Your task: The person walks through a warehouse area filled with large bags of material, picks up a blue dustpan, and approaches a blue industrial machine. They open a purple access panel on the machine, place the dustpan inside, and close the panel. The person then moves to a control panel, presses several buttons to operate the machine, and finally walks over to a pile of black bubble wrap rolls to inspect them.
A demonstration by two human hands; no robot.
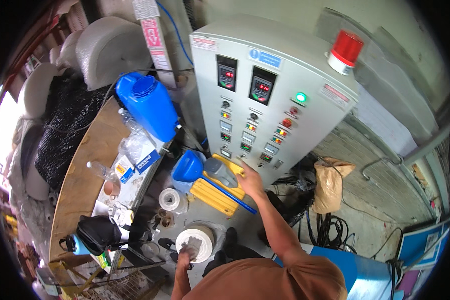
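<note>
My right hand (250, 181) reaches to the lower front of a grey control cabinet (280, 65), close to its bottom row of knobs. Its fingers are stretched out and apart; whether a fingertip touches a knob, I cannot tell. The cabinet has two red digital displays, rows of switches and small meters, and a lit green lamp (301, 97). Low in front of my body, my left hand (184, 257) is closed at the near edge of a round white tub or roll (205, 252). Pale crumpled material shows by its fingers; what they hold is unclear.
A blue dustpan (188, 167) with a long handle lies over a yellow plastic piece (212, 196), beside a grey container (217, 169). Left stands a cluttered bench with a blue jerrycan (152, 107). Black cables (335, 232) and a brown paper bag (330, 185) lie right.
</note>
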